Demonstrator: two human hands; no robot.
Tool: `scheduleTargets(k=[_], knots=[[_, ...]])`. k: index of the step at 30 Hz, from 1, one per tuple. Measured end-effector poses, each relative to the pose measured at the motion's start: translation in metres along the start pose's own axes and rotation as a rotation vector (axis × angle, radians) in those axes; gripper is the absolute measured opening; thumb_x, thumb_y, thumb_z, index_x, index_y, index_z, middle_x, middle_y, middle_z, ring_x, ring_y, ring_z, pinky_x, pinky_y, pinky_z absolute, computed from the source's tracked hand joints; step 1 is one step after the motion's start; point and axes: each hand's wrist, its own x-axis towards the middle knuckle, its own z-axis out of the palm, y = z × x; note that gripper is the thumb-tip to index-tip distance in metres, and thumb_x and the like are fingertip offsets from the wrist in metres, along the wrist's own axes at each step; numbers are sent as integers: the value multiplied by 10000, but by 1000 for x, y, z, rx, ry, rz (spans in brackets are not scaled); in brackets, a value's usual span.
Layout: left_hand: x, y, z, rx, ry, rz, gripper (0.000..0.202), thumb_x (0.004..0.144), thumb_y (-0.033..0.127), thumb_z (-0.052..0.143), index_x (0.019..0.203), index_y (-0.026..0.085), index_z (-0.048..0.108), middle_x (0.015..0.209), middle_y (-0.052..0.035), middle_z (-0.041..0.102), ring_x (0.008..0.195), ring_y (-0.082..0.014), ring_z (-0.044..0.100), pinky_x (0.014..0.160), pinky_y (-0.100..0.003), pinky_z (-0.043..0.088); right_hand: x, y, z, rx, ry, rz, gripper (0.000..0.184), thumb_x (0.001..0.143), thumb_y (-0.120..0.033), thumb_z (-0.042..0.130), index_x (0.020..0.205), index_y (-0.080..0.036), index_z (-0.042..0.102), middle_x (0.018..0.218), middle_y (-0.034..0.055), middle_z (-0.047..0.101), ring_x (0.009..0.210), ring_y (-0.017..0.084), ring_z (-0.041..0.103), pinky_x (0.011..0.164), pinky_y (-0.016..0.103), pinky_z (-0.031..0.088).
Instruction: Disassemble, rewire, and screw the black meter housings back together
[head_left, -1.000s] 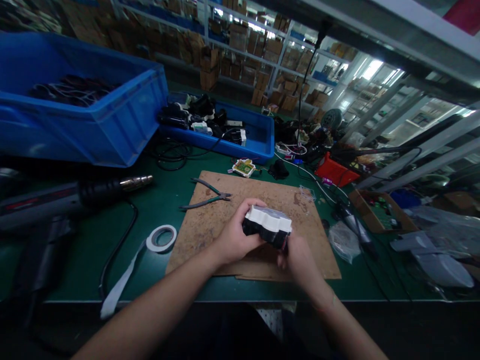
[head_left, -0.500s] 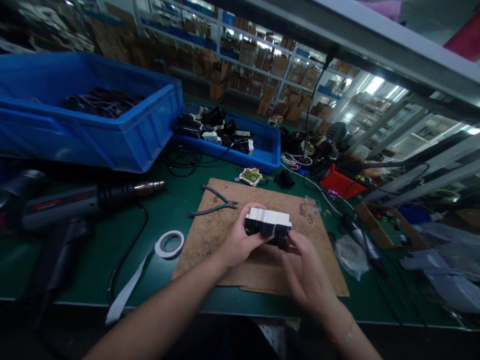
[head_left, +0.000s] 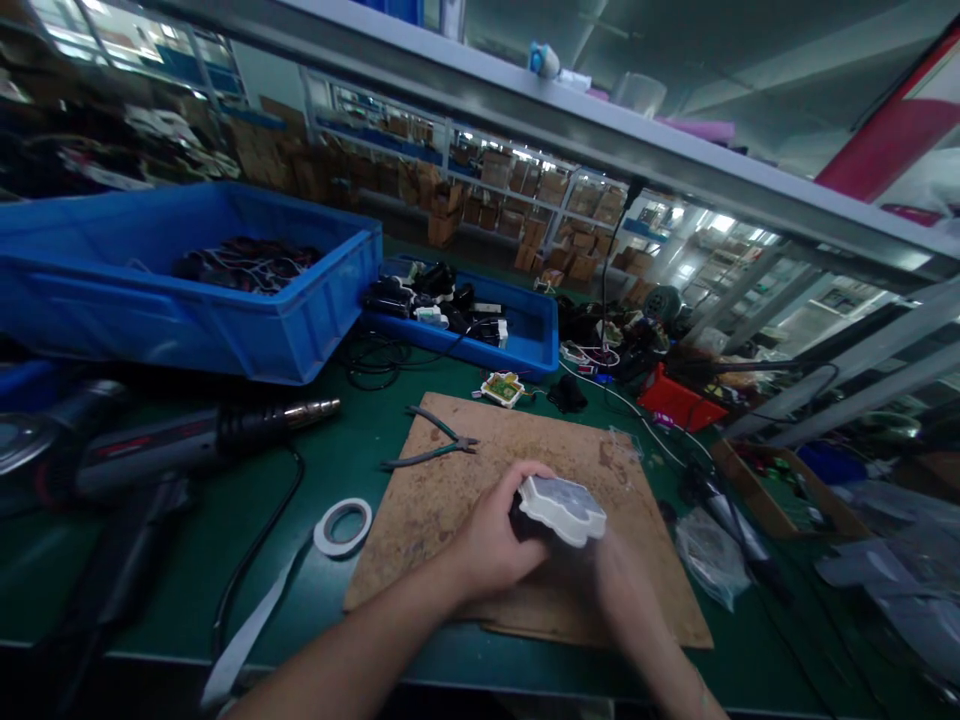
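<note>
Between my hands, above the brown board, is a block with a white plastic cap and a black body, which looks like a battery pack [head_left: 564,508]. My left hand [head_left: 501,535] is closed round its left side, with fingers behind it and the thumb in front. My right hand [head_left: 628,590] is at the pack's lower right, smeared by motion, its fingers partly behind the pack; whether it touches the pack I cannot tell. Green-handled pliers [head_left: 439,442] lie spread on the board [head_left: 405,535] to the left of my left hand.
A tape roll [head_left: 343,527] lies left of the board, beside a heat gun [head_left: 202,437]. Behind stand a large blue bin [head_left: 300,325] and a blue tray [head_left: 536,350] with similar packs. A circuit board [head_left: 501,388], plastic bag [head_left: 709,560] and carton [head_left: 780,500] surround the board.
The pack has been tilted so its white cap's flat top shows and the black body is mostly hidden. My right hand has moved in close and blurred. The camera view has tipped upward.
</note>
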Motion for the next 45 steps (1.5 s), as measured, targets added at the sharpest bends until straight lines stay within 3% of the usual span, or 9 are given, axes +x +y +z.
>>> scheduleTargets(k=[3, 8, 13, 18, 21, 26, 31, 39, 45], knots=[[6, 2, -4, -224, 19, -116, 528, 734, 207, 766, 1187, 204, 495, 1014, -26, 642, 949, -196, 616, 845, -296, 471, -6, -1, -7, -335, 102, -346, 467, 1007, -384, 423, 1416, -158, 443, 1347, 180, 612, 1158, 280, 655, 911, 407, 579], [12, 2, -7, -451, 28, -334, 518, 697, 276, 819, 1126, 191, 541, 965, -7, 648, 960, -199, 621, 892, -307, 465, -4, 3, -11, -680, 150, -682, 482, 998, -300, 430, 1446, -136, 365, 1243, 194, 672, 1084, 286, 697, 853, 413, 605], [8, -2, -3, -248, 22, -241, 498, 737, 263, 771, 1166, 198, 528, 998, -29, 666, 952, -212, 636, 879, -325, 478, -8, 4, 6, -394, 34, -233, 451, 1032, -450, 321, 1324, -152, 491, 1084, 167, 721, 875, 254, 733, 726, 361, 593], [-3, -7, 0, 282, -21, 45, 623, 675, 115, 717, 1253, 264, 538, 1179, -42, 663, 1055, -244, 628, 932, -351, 456, -9, 22, 30, 192, -221, 259, 765, 986, -657, 25, 803, -178, 593, 495, 5, 526, 381, 146, 506, 408, 251, 434], [-2, -7, 2, 261, -5, 2, 615, 685, 108, 700, 1254, 268, 529, 1145, -31, 669, 1011, -228, 634, 903, -340, 462, -10, 23, 23, 129, -184, 196, 708, 1017, -593, 57, 799, -187, 594, 547, 27, 592, 453, 161, 590, 480, 259, 502], [8, -1, 0, -173, 78, -241, 511, 745, 269, 752, 1187, 207, 504, 1005, -26, 644, 900, -171, 608, 764, -256, 459, -11, 0, -1, -491, 113, -331, 453, 1022, -398, 391, 1401, -158, 448, 1269, 162, 675, 1071, 249, 706, 852, 348, 598], [11, 3, -6, -324, 70, -656, 589, 709, 386, 781, 1220, 210, 546, 899, -4, 618, 618, -88, 483, 485, -204, 243, -4, -3, -9, -867, 202, -699, 447, 1024, -296, 373, 1409, -74, 421, 1250, 204, 681, 1054, 263, 715, 809, 354, 619], [7, -3, -2, -347, -40, -710, 558, 719, 421, 787, 1194, 209, 586, 949, -27, 661, 823, -165, 596, 624, -232, 382, -7, -1, -29, -905, 160, -795, 345, 1015, -281, 408, 1310, -141, 518, 1174, 165, 700, 965, 256, 708, 737, 345, 594], [1, -1, 8, -188, -45, -204, 481, 778, 266, 737, 1192, 195, 502, 1033, -43, 652, 952, -201, 620, 863, -318, 471, -12, -3, -7, -415, 113, -278, 352, 1031, -344, 309, 1152, -207, 611, 972, 108, 705, 811, 240, 696, 679, 340, 585]])
